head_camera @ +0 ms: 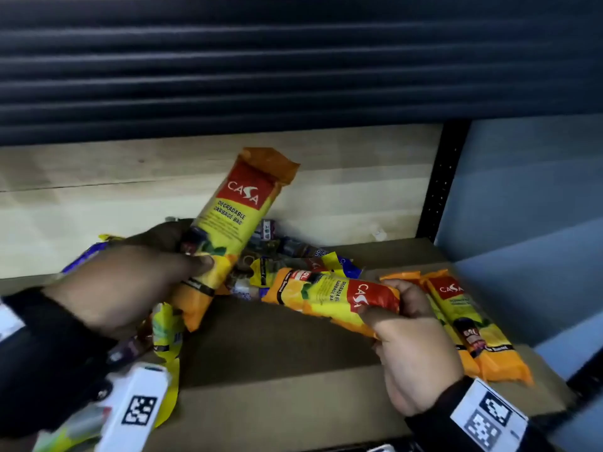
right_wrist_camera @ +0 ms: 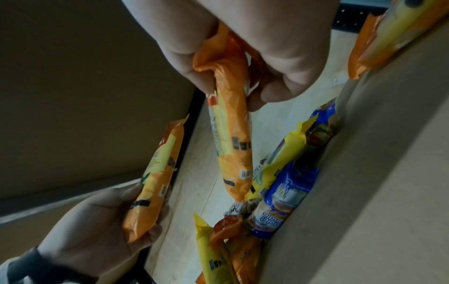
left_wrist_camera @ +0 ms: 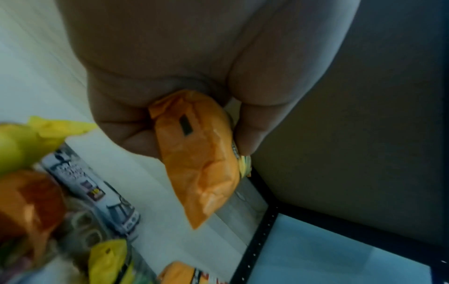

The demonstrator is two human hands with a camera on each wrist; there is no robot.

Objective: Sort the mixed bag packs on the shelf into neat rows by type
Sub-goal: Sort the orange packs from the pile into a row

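A dark ribbed shutter [head_camera: 293, 60] hung above a pale wooden back panel [head_camera: 359, 177] and brown shelf [head_camera: 277, 402]. A mixed heap of packs [head_camera: 287, 256] lay at 12 o'clock. Two orange packs [head_camera: 470, 324] lay side by side at 3 o'clock. The left hand [head_camera: 130, 282] gripped a pack [head_camera: 235, 216] reading "CASA DEGRADABLE GARBAGE BAG", pointing toward 1 o'clock. The right hand [head_camera: 411, 337] clasped a matching pack [head_camera: 329, 298], lying 9 to 3.

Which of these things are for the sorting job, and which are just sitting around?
For the job: orange garbage bag pack in the left hand; another in the right hand; orange packs already laid down; the mixed pile.

Just there: cardboard shelf liner, black shelf post, rolling shutter.
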